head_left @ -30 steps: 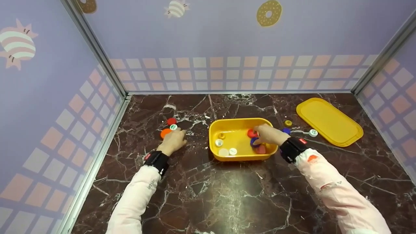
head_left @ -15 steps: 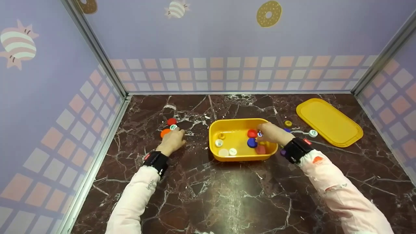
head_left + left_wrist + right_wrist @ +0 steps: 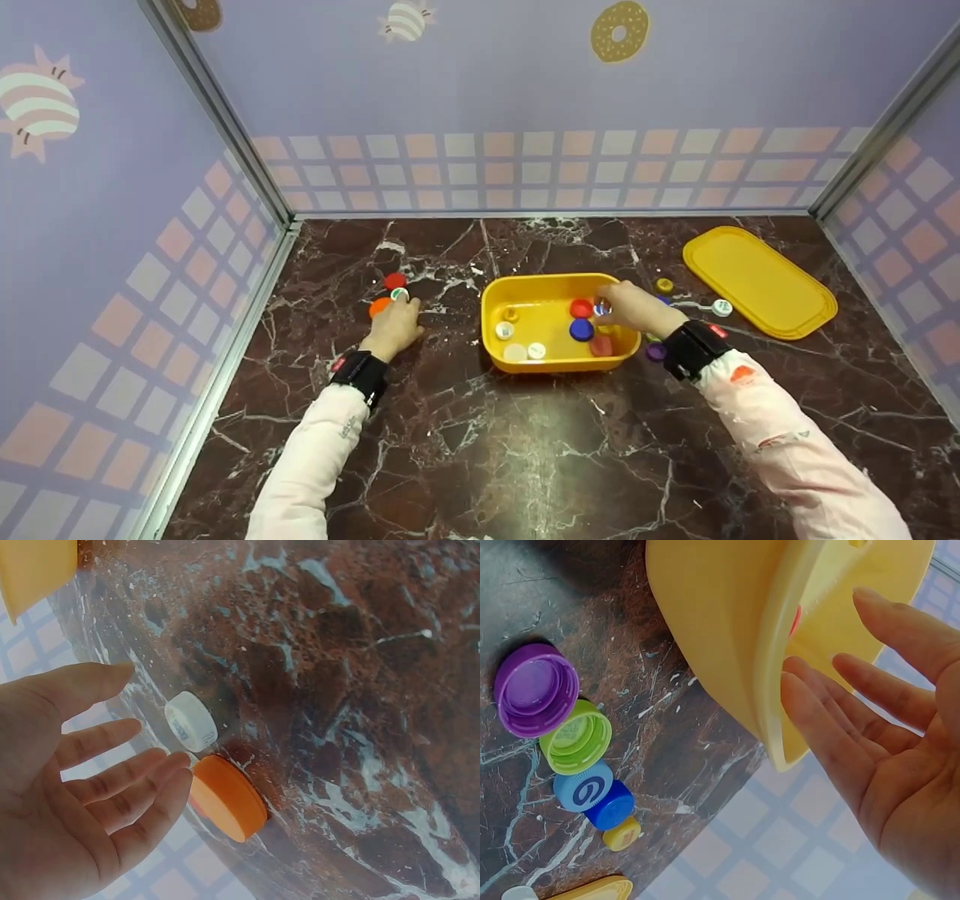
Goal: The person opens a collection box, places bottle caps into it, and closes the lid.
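Note:
My left hand (image 3: 395,330) hovers with loosely bent fingers beside a white bottle cap (image 3: 191,721), an orange cap (image 3: 229,797) and a red cap (image 3: 395,280). Nothing is between its fingers in the left wrist view. Over the right end of the yellow bin (image 3: 559,365) is my right hand (image 3: 636,307), fingers apart and holding nothing in the right wrist view. Inside the bin lie a blue cap (image 3: 581,329), a bright red cap (image 3: 581,308), a duller red piece (image 3: 601,345), a white-and-blue cap (image 3: 601,309), a small yellow cap (image 3: 511,315) and several white ones.
Right of the bin, a row of caps runs from purple (image 3: 536,690) through green (image 3: 576,736), light blue (image 3: 583,786) and blue (image 3: 610,805) to yellow (image 3: 622,833). Beyond them are a white cap (image 3: 722,307) and a yellow lid (image 3: 761,281). Patterned walls enclose the marble surface.
My right hand has let go of the blue cap, which now lies in the bin, and drawn back slightly to the right. The left hand stays nearly in place.

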`<move>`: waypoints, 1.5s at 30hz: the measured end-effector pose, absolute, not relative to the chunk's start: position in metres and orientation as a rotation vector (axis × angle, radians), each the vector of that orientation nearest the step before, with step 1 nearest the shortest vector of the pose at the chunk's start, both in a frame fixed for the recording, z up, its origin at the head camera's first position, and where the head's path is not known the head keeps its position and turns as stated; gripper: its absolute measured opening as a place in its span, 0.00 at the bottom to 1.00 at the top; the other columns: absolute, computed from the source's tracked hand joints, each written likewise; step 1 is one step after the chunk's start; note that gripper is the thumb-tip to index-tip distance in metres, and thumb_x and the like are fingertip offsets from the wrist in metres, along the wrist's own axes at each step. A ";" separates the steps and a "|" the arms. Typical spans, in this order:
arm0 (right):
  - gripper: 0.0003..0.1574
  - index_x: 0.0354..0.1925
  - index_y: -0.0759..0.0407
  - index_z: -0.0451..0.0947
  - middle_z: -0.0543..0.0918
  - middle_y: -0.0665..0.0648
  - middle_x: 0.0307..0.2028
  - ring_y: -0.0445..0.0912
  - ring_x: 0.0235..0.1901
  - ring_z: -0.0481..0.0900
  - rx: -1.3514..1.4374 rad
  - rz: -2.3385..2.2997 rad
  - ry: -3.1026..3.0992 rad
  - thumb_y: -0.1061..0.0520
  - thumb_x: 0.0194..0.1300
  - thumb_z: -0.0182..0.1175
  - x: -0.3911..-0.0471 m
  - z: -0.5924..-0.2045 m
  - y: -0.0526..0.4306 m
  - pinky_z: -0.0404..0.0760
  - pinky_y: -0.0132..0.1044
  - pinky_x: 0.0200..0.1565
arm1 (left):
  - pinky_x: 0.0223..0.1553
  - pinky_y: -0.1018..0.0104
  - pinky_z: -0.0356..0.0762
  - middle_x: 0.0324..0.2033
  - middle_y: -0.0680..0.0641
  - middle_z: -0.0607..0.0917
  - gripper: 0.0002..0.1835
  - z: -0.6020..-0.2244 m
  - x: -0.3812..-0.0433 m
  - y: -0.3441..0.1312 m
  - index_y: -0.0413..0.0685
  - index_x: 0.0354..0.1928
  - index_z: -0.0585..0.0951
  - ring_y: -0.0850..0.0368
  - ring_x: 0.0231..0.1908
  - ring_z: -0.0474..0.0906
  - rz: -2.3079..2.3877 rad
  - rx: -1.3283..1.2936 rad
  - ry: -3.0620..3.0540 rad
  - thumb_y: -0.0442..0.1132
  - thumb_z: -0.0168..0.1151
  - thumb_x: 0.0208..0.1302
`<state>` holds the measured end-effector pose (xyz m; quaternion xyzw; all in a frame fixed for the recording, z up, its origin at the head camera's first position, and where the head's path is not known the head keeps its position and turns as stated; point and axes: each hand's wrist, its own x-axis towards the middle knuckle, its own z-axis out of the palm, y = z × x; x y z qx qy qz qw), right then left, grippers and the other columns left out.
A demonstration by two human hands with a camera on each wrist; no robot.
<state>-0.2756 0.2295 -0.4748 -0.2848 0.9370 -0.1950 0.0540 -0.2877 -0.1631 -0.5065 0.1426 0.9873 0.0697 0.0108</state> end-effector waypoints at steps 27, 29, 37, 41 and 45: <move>0.15 0.37 0.70 0.76 0.78 0.62 0.28 0.50 0.26 0.75 -0.777 -0.786 2.987 0.63 0.51 0.66 -0.275 -0.461 0.260 0.76 0.41 0.29 | 0.28 0.48 0.74 0.34 0.33 0.75 0.05 -0.518 -0.286 -0.164 0.32 0.33 0.75 0.36 0.29 0.76 0.297 0.499 3.121 0.26 0.57 0.52; 0.14 0.37 0.70 0.76 0.78 0.60 0.27 0.49 0.25 0.75 -0.771 -0.809 2.990 0.64 0.52 0.65 -0.275 -0.461 0.264 0.76 0.41 0.28 | 0.29 0.48 0.74 0.33 0.33 0.75 0.04 -0.518 -0.287 -0.165 0.32 0.31 0.75 0.37 0.30 0.76 0.309 0.505 3.119 0.26 0.57 0.51; 0.13 0.37 0.69 0.75 0.78 0.58 0.25 0.48 0.23 0.77 -0.625 -0.823 3.000 0.62 0.54 0.64 -0.275 -0.460 0.279 0.77 0.42 0.27 | 0.28 0.49 0.74 0.30 0.34 0.74 0.04 -0.514 -0.290 -0.162 0.33 0.31 0.73 0.37 0.28 0.76 0.328 0.524 3.127 0.26 0.56 0.52; 0.14 0.37 0.70 0.75 0.78 0.61 0.27 0.51 0.26 0.76 -0.566 -0.790 3.022 0.61 0.55 0.63 -0.275 -0.461 0.287 0.76 0.44 0.31 | 0.27 0.49 0.74 0.29 0.34 0.73 0.05 -0.510 -0.292 -0.157 0.32 0.30 0.72 0.37 0.26 0.75 0.358 0.571 3.152 0.26 0.56 0.50; 0.16 0.39 0.71 0.74 0.78 0.63 0.31 0.52 0.29 0.77 -0.485 -0.764 3.002 0.58 0.57 0.62 -0.276 -0.463 0.294 0.77 0.45 0.33 | 0.31 0.51 0.74 0.29 0.35 0.72 0.06 -0.506 -0.293 -0.152 0.31 0.30 0.73 0.39 0.30 0.75 0.375 0.625 3.146 0.25 0.58 0.48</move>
